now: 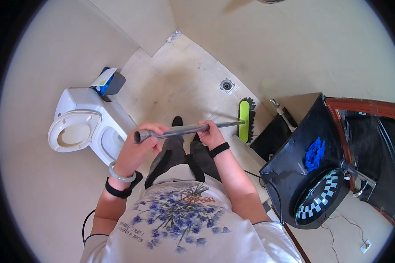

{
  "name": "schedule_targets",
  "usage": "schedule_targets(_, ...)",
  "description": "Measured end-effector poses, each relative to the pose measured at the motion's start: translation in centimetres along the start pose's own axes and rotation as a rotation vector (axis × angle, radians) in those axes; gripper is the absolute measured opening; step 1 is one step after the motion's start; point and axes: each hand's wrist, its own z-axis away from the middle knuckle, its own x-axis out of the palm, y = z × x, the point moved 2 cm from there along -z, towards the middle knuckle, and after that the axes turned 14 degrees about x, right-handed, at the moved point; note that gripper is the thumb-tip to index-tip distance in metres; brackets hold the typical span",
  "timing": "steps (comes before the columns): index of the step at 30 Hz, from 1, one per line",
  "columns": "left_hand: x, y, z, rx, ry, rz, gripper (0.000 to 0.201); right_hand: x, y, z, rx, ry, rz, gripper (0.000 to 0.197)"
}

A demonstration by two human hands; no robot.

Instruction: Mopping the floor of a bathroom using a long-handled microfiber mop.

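A long-handled mop with a grey metal pole [180,130] crosses in front of me. Its lime-green head [244,116], edged with a dark fringe, rests on the tiled floor at the right. My left hand [140,143] is closed round the pole near its upper end, thumb below and fingers above. Further down the pole, my right hand [212,135] grips it, the palm partly hidden. The pole's open end points left, toward the toilet.
A white toilet [112,142] with its seat raised stands left, beside a dark bin [115,84]. A floor drain [227,85] lies ahead. On the right, a black counter [285,153] carries a blue cloth [314,154] and a checkered basin [318,199]. Walls close in the far corner.
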Motion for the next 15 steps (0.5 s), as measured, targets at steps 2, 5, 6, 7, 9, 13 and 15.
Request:
schedule_targets(2, -0.6, 0.4, 1.2, 0.003, 0.047, -0.020, 0.013, 0.8, 0.9, 0.3, 0.039, 0.013, 0.079, 0.010)
schedule_targets(5, -0.8, 1.3, 3.3, -0.027, 0.073, -0.111, 0.013, 1.6, 2.3, 0.5, 0.083, -0.028, 0.154, 0.012)
schedule_targets(6, -1.0, 1.8, 3.7, -0.024, 0.077, -0.111, 0.013, 1.7, 2.7, 0.3, 0.072, -0.028, 0.112, 0.012)
schedule_targets(7, -1.0, 2.3, 4.0, 0.000, 0.019, -0.097, 0.014, 1.7, 3.0, 0.2, 0.059, -0.028, 0.070, 0.012)
schedule_targets(9, -1.2, 3.1, 4.8, 0.028, -0.034, -0.083, 0.016, 2.2, 3.5, 0.7, 0.049, -0.061, 0.132, 0.011)
schedule_targets(13, -2.0, 4.1, 6.7, -0.038, -0.151, -0.129, 0.017, 2.2, 5.4, 1.0, 0.043, -0.107, 0.190, 0.010)
schedule_targets(15, -3.2, 4.4, 8.5, -0.061, -0.175, -0.152, 0.018, 2.4, 7.2, 1.0, 0.070, -0.108, 0.214, 0.010)
